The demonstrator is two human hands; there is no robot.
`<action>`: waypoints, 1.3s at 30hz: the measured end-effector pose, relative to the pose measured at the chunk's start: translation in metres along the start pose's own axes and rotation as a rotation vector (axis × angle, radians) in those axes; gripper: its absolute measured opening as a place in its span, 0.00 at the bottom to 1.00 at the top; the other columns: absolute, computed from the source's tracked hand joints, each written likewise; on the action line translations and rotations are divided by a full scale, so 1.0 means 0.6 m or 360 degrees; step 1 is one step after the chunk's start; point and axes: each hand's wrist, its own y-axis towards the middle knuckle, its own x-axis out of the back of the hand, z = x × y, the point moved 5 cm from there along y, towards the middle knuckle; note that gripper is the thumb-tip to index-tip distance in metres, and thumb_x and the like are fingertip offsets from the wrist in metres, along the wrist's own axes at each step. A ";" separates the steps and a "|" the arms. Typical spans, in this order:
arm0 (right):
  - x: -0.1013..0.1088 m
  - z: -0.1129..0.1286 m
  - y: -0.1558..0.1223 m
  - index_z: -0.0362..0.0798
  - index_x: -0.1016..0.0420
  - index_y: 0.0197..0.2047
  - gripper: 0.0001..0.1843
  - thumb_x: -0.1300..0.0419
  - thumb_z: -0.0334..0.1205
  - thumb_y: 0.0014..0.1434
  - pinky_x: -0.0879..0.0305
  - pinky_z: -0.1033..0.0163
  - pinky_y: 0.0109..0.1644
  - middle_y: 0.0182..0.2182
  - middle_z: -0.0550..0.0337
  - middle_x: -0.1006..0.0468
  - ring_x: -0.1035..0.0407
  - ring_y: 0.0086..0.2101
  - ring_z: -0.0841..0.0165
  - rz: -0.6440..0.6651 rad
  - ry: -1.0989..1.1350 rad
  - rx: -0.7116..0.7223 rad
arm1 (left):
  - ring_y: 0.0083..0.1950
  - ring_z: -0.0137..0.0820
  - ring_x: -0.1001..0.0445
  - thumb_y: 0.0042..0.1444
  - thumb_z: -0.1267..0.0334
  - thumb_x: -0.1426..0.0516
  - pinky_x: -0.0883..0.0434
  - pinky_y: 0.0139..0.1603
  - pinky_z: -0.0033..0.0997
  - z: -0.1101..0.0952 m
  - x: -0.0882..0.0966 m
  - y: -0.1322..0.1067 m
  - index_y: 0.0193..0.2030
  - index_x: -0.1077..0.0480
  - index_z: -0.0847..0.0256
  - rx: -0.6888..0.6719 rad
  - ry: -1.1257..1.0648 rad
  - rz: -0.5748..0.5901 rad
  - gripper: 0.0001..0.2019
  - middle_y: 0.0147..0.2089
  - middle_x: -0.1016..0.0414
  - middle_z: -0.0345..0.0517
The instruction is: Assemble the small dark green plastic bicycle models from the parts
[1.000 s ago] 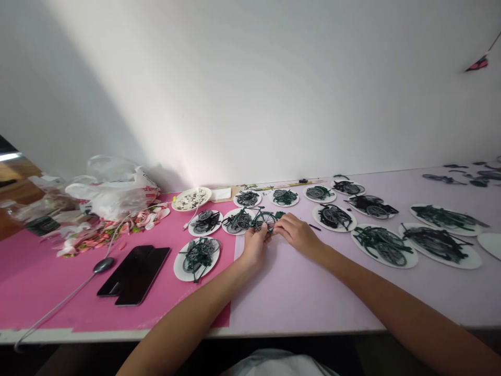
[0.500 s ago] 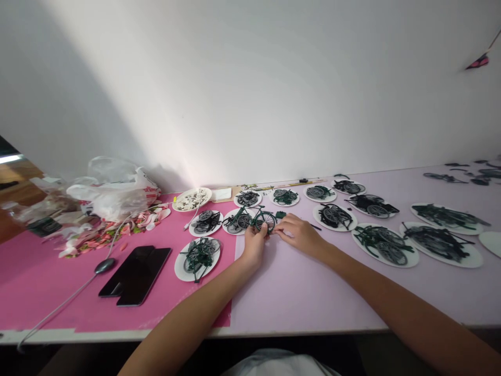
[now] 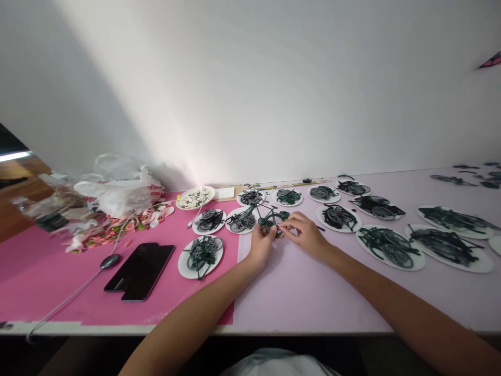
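My left hand (image 3: 263,243) is closed around the lower part of a dark green model bicycle (image 3: 270,216), which is held just above the table. Beside its wheel, the fingers of my right hand (image 3: 300,232) are pinched together; whatever lies between them is too small to name. Past the left hand, a white plate (image 3: 230,225) carries grey wheels and dark parts. Nearer to me on the left, another plate (image 3: 181,263) bears a heap of green bicycle parts (image 3: 203,256).
Several plates of bicycle parts (image 3: 389,246) stretch to the right. On the left are two black phones or tablets (image 3: 144,269), a grey mouse-like device (image 3: 110,261) with a cable, petal-like pieces (image 3: 99,236) and a plastic bag (image 3: 117,190). A wall rises behind.
The view has shifted slightly, so the table's contents appear a little further right. Both hands stay at the bicycle, the right fingers still pinched beside its wheel.
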 end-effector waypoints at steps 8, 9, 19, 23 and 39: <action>0.002 0.005 0.003 0.54 0.15 0.40 0.09 0.38 0.40 0.66 0.28 0.56 0.38 0.29 0.56 0.25 0.31 0.35 0.61 -0.0040 0.0076 0.0048 | 0.34 0.35 0.21 0.49 0.46 0.30 0.29 0.38 0.33 0.006 -0.003 0.002 0.37 0.32 0.60 -0.0004 0.0009 0.0080 0.23 0.31 0.22 0.44; 0.003 0.006 0.003 0.55 0.14 0.40 0.09 0.38 0.40 0.66 0.28 0.56 0.38 0.29 0.56 0.25 0.31 0.35 0.61 -0.0041 0.0082 0.0045 | 0.34 0.35 0.21 0.48 0.46 0.30 0.28 0.38 0.33 0.006 -0.003 0.002 0.37 0.32 0.60 0.0002 0.0007 0.0086 0.23 0.31 0.22 0.44; 0.001 -0.005 -0.001 0.54 0.14 0.40 0.07 0.36 0.40 0.64 0.32 0.60 0.30 0.29 0.57 0.26 0.31 0.33 0.63 -0.0060 0.0158 -0.0020 | 0.34 0.36 0.20 0.49 0.46 0.30 0.24 0.42 0.38 0.006 -0.006 0.002 0.39 0.32 0.60 0.0004 -0.0001 0.0128 0.23 0.32 0.21 0.46; -0.002 -0.013 -0.004 0.53 0.15 0.39 0.06 0.35 0.40 0.62 0.34 0.63 0.27 0.31 0.57 0.27 0.31 0.32 0.65 -0.0019 0.0208 -0.0117 | 0.34 0.36 0.20 0.49 0.46 0.30 0.24 0.42 0.37 0.005 -0.006 0.000 0.39 0.32 0.60 0.0003 0.0018 0.0130 0.23 0.33 0.21 0.46; -0.004 -0.019 -0.004 0.51 0.16 0.35 0.06 0.34 0.41 0.61 0.39 0.64 0.28 0.32 0.57 0.26 0.31 0.32 0.67 0.0069 0.0292 -0.0319 | 0.33 0.34 0.20 0.50 0.43 0.31 0.23 0.40 0.36 0.010 -0.007 0.005 0.40 0.33 0.61 -0.0080 0.0064 0.0175 0.25 0.35 0.20 0.47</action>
